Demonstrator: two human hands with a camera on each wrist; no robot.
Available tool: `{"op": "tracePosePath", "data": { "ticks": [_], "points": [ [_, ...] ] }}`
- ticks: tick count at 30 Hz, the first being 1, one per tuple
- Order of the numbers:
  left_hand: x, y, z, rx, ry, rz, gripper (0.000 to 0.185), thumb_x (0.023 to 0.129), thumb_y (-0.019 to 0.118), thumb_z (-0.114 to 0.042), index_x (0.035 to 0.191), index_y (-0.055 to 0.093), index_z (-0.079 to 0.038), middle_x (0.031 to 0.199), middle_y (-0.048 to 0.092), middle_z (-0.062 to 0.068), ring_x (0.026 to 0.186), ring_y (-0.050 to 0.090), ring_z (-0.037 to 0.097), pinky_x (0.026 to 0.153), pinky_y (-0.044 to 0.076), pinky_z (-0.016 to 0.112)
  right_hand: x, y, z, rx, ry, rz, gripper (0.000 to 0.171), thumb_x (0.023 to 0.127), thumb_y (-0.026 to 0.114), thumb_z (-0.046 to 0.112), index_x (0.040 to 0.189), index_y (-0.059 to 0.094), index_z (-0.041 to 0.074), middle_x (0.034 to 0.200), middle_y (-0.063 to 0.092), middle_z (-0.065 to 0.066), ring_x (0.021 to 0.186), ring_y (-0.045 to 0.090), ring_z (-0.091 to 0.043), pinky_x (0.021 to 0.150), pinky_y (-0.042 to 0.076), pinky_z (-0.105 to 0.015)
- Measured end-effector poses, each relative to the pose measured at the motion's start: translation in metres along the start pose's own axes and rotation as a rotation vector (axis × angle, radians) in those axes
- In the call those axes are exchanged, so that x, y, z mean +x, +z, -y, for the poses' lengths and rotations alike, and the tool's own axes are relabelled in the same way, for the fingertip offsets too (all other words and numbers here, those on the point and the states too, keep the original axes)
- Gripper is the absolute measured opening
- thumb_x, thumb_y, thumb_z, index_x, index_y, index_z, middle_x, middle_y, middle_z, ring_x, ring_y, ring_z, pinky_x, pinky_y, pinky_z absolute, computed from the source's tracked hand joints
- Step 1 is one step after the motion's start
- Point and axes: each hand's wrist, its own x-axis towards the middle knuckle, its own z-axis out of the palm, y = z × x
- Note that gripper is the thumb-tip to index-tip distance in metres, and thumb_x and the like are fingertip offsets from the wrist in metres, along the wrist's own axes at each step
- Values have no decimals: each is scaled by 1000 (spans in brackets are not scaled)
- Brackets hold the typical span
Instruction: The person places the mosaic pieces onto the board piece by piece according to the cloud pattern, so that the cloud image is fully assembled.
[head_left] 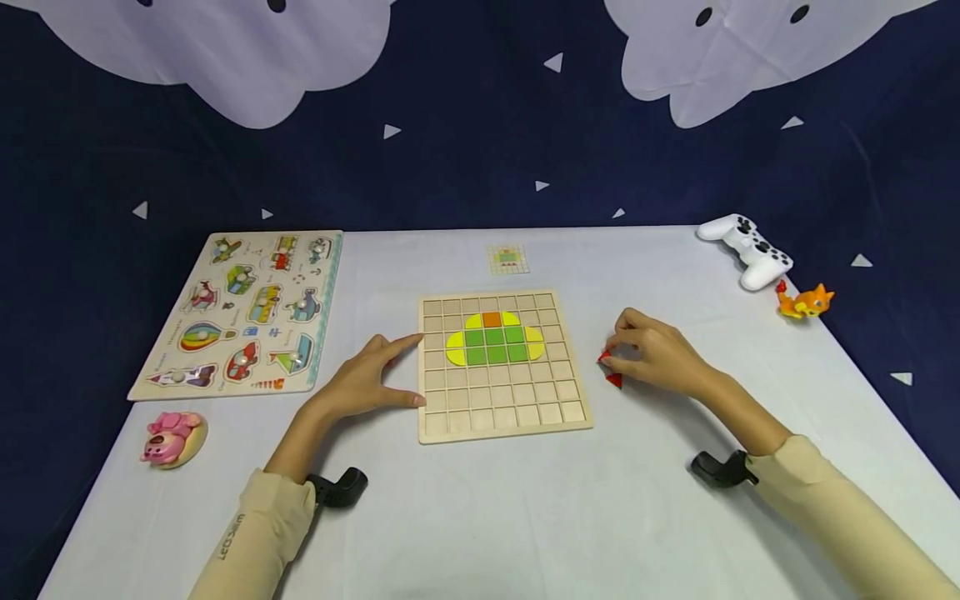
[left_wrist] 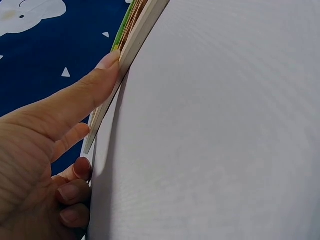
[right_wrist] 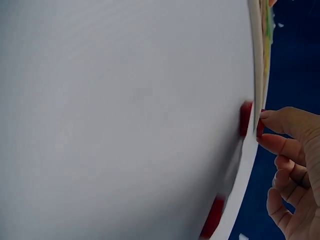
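Observation:
A square wooden grid board lies mid-table, with green tiles, an orange tile and rounded yellow tiles set in its cells. My left hand touches the board's left edge with thumb and index finger spread apart; the left wrist view shows the thumb against that edge. To the right of the board, my right hand pinches a small red tile between thumb and index finger. Below it on the table are two more red tiles, one red tile nearer the wrist camera.
Behind the board lies a small pattern card. A wooden vehicle puzzle occupies the left, with a pink bear toy in front. At the back right are a white game controller and an orange toy figure.

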Motion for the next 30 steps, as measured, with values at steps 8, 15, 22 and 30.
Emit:
{"op": "tracePosePath", "data": {
  "ticks": [8, 15, 22, 30],
  "points": [
    [0, -1, -2, 0, 0, -9, 97, 72, 87, -43, 154, 39, -22, 95, 38, 6, 77, 36, 19, 67, 30, 33, 33, 9, 34, 127, -52, 9, 15, 80, 83, 16, 90, 77, 7, 95, 53, 1, 82, 54, -18, 71, 47, -35],
    [1, 0, -3, -2, 0, 3, 98, 72, 87, -44, 154, 39, -23, 96, 38, 6, 76, 35, 19, 67, 30, 33, 55, 17, 62, 194, -118, 41, 11, 81, 81, 16, 90, 78, 9, 93, 54, 1, 79, 53, -17, 69, 46, -31],
    [1, 1, -2, -1, -8, 2, 98, 72, 87, -45, 154, 39, -24, 96, 39, 6, 78, 37, 19, 68, 31, 33, 67, 27, 82, 225, -143, 85, 12, 82, 81, 19, 88, 78, 9, 91, 53, -2, 76, 54, -16, 67, 46, -27],
    [1, 0, 0, 0, -10, -1, 98, 72, 87, -45, 154, 39, -23, 96, 39, 6, 78, 36, 19, 68, 31, 33, 76, 41, 100, 240, -178, 111, 13, 85, 78, 21, 92, 79, 9, 92, 52, 1, 76, 50, -14, 69, 44, -26]
  ]
}}
